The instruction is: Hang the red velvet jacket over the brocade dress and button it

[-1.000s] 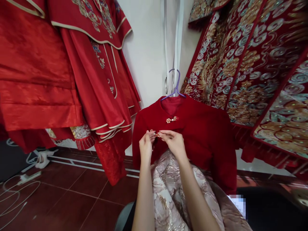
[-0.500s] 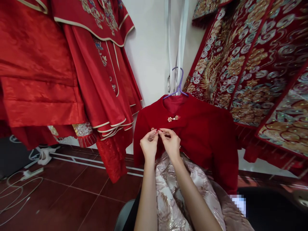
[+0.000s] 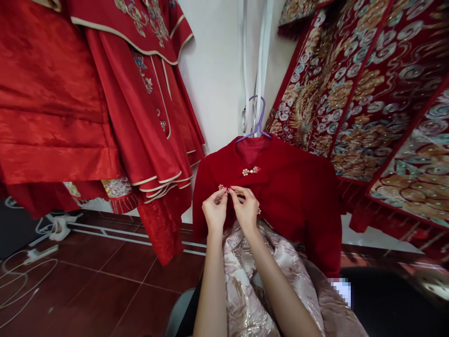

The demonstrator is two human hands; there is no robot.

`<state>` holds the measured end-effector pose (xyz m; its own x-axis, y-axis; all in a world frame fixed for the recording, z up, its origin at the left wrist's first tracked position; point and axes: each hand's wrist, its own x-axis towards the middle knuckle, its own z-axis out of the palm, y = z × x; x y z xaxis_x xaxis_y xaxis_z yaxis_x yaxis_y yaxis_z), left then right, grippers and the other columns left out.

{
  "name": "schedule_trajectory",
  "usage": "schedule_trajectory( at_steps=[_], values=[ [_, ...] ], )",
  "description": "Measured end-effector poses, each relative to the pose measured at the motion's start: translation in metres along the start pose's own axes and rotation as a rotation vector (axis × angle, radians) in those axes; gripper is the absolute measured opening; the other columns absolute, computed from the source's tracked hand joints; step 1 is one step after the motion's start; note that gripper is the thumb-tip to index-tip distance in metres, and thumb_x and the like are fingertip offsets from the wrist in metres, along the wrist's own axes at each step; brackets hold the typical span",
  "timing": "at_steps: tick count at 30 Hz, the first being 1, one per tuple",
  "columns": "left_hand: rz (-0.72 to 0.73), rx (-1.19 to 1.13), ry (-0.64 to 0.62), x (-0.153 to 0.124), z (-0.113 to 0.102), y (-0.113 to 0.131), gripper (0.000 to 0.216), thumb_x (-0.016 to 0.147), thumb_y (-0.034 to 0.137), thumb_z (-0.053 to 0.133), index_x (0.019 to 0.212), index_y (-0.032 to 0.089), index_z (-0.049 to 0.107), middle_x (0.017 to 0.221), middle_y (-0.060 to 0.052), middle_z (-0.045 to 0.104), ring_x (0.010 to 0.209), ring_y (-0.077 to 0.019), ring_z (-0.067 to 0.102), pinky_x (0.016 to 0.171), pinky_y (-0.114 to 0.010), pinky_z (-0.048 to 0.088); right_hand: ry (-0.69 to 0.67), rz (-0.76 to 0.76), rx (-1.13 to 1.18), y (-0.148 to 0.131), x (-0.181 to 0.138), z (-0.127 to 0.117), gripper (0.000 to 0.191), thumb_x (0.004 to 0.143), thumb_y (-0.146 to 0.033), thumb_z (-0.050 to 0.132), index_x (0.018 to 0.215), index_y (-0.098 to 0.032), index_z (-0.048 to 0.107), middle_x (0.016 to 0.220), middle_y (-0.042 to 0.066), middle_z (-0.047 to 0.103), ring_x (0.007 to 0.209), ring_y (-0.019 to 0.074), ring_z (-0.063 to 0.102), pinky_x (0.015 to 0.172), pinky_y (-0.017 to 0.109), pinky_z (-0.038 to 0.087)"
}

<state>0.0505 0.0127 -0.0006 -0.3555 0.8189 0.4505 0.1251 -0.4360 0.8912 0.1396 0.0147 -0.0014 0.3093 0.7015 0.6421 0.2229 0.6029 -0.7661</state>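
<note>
A dark red jacket [image 3: 294, 187] hangs on a purple hanger [image 3: 257, 126] in front of me, over a pale pink brocade skirt [image 3: 245, 281]. A pearl clasp [image 3: 250, 171] is fastened near its collar. My left hand [image 3: 214, 210] and my right hand [image 3: 245, 206] meet at a second pearl clasp [image 3: 222, 187] lower on the jacket's front. Both hands pinch that clasp between their fingertips. Their fingers hide most of the clasp.
Red satin garments [image 3: 105, 103] hang at the left, embroidered red and gold panels [image 3: 368, 93] at the right. White straps [image 3: 259, 61] run down the white wall. White cables and a power strip [image 3: 38, 252] lie on the red tiled floor. A dark chair edge [image 3: 178, 309] shows below.
My hands have drawn closer together on the lower clasp, and the right hand's fingers have curled in. The view has shifted slightly.
</note>
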Motion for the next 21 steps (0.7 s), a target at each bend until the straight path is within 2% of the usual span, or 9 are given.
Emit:
schedule_trajectory(
  at_steps=[8, 15, 18, 21],
  values=[
    [0.075, 0.166, 0.024, -0.003, -0.003, 0.006, 0.018, 0.082, 0.024, 0.061, 0.093, 0.019, 0.073, 0.093, -0.007, 0.074, 0.082, -0.0181, 0.070, 0.082, -0.029, 0.053, -0.022, 0.019, -0.043, -0.001, -0.004, -0.003, 0.028, 0.088, -0.036, 0.051, 0.098, -0.017, 0.069, 0.098, 0.008, 0.066, 0.081, 0.0129, 0.064, 0.073, 0.023, 0.056],
    [0.150, 0.208, 0.008, -0.001, -0.004, 0.004, 0.015, 0.082, 0.023, 0.061, 0.092, 0.019, 0.071, 0.093, -0.007, 0.072, 0.081, -0.0168, 0.068, 0.080, -0.028, 0.053, -0.032, 0.004, -0.045, -0.002, 0.003, 0.000, 0.028, 0.088, -0.034, 0.051, 0.098, -0.016, 0.069, 0.099, 0.009, 0.066, 0.080, 0.0137, 0.065, 0.073, 0.024, 0.056],
    [0.154, 0.157, -0.019, 0.000, -0.004, 0.006, 0.020, 0.082, 0.021, 0.060, 0.100, 0.017, 0.068, 0.097, -0.009, 0.071, 0.086, -0.0166, 0.067, 0.081, -0.028, 0.053, -0.114, 0.068, -0.039, -0.007, 0.008, -0.011, 0.025, 0.085, -0.032, 0.054, 0.098, -0.016, 0.070, 0.098, 0.009, 0.069, 0.081, 0.0155, 0.067, 0.073, 0.026, 0.056],
    [0.095, 0.103, -0.045, 0.003, -0.013, 0.016, 0.022, 0.082, 0.024, 0.060, 0.100, 0.015, 0.068, 0.097, -0.010, 0.072, 0.085, -0.0170, 0.067, 0.080, -0.028, 0.053, -0.224, 0.212, -0.050, -0.016, 0.009, -0.041, 0.025, 0.082, -0.033, 0.059, 0.098, -0.019, 0.071, 0.095, 0.006, 0.073, 0.081, 0.0182, 0.069, 0.076, 0.031, 0.057]
  ],
)
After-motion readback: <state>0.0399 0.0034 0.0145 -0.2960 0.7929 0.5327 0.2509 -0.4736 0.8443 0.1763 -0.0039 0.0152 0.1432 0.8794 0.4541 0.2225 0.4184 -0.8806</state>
